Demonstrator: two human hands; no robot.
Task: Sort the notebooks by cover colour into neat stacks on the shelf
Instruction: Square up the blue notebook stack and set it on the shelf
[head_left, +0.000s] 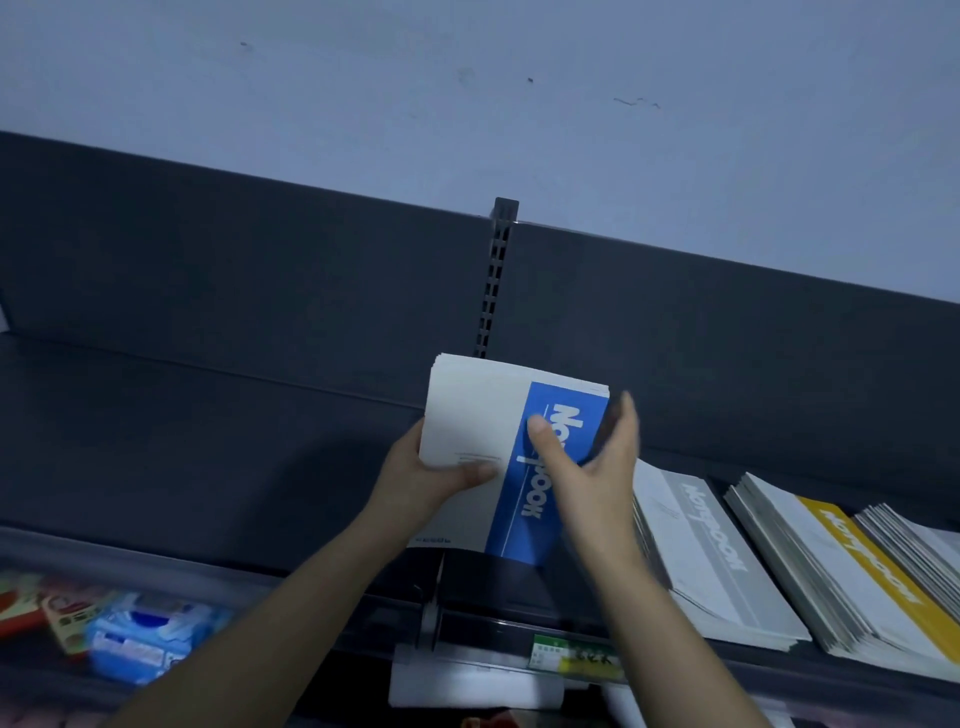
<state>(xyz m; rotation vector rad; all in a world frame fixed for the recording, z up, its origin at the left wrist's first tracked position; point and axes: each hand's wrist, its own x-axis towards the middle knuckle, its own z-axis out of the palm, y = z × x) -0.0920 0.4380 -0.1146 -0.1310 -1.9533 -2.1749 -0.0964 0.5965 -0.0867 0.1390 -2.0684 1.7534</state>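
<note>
A stack of blue-banded notebooks (485, 415) is held over the dark shelf (234, 441), near its middle. My left hand (423, 478) grips the stack's left edge, thumb on the white part of the cover. My right hand (592, 462) clasps the right edge, thumb on the blue band and fingers behind the stack. To the right, three stacks lie on the shelf: grey-banded notebooks (711, 551), yellow-banded notebooks (852, 566), and a further stack (919, 540) cut off by the frame edge.
A slotted upright post (496, 275) divides the dark back panel behind the stack. Below the shelf's front edge hangs a green price label (574, 657). Packaged goods, one a blue wipes pack (145, 639), sit on the lower level at left.
</note>
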